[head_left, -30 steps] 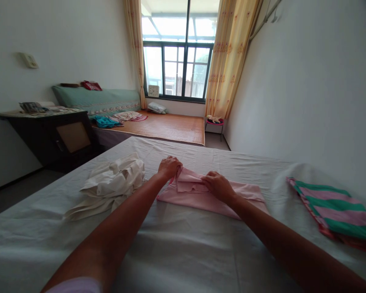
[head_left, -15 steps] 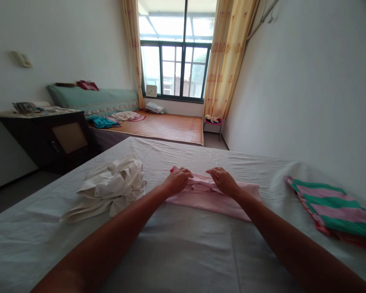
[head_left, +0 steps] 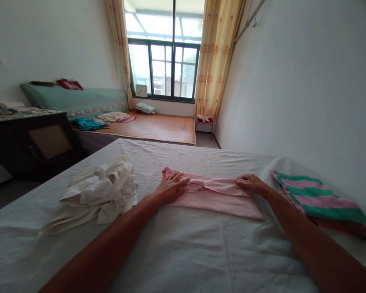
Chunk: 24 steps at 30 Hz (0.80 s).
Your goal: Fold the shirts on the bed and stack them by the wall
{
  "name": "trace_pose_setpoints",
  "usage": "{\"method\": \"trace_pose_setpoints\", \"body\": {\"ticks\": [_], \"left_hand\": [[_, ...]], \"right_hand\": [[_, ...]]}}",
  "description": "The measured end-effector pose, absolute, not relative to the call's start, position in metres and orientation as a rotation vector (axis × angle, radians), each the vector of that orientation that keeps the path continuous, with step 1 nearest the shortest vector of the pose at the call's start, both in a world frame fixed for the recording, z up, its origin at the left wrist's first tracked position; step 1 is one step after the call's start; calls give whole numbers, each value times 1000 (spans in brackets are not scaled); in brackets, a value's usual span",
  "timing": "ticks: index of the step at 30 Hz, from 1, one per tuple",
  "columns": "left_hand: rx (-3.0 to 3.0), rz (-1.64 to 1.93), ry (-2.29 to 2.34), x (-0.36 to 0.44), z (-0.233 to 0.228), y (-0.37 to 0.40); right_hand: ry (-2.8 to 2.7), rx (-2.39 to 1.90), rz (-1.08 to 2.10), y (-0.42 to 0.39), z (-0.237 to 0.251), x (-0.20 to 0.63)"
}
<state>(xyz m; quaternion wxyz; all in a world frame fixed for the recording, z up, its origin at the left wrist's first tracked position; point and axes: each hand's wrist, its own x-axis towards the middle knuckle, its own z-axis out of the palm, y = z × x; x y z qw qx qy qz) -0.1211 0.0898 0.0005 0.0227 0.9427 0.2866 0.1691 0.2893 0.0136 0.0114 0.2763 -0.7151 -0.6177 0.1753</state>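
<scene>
A folded pink shirt (head_left: 215, 202) lies on the pale bed sheet (head_left: 183, 252) in front of me, with a round neckline-like fold near its middle. My left hand (head_left: 173, 188) rests flat over its left end, fingers stretched out. At the right end, my right hand (head_left: 252, 184) has its thumb and fingers closed on the upper layer near the edge. A small red edge shows at the shirt's far left corner.
Crumpled white clothing (head_left: 102, 191) lies to the left, and folded striped green-and-pink cloth (head_left: 323, 197) to the right. Beyond are a mat-covered bed (head_left: 158, 128), a dark cabinet (head_left: 49, 140) and a small stool (head_left: 205, 121) by the curtain.
My right hand has moved right, from the shirt's middle to its right end, and closed there. My left hand has flattened onto the left end. The view has turned slightly right.
</scene>
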Motion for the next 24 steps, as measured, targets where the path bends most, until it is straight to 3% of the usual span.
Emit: {"method": "trace_pose_setpoints", "body": {"ticks": [3,9,13,19,24], "left_hand": [[2922,451,984,-118,-5,90],[2908,453,1171,-106,-8,85],[2939,493,947,-104,1,69],[2845,496,797,-94,6,60],[2779,501,785,-81,5,53]], "right_hand": [[-1565,-1898,442,10,3,292],[-1566,-2161,-1,19,-12,279],[-1331,-2244,170,12,-7,279],[-1428,-1979,636,-24,2,279],[-1470,-1953,572,-37,5,265]]}}
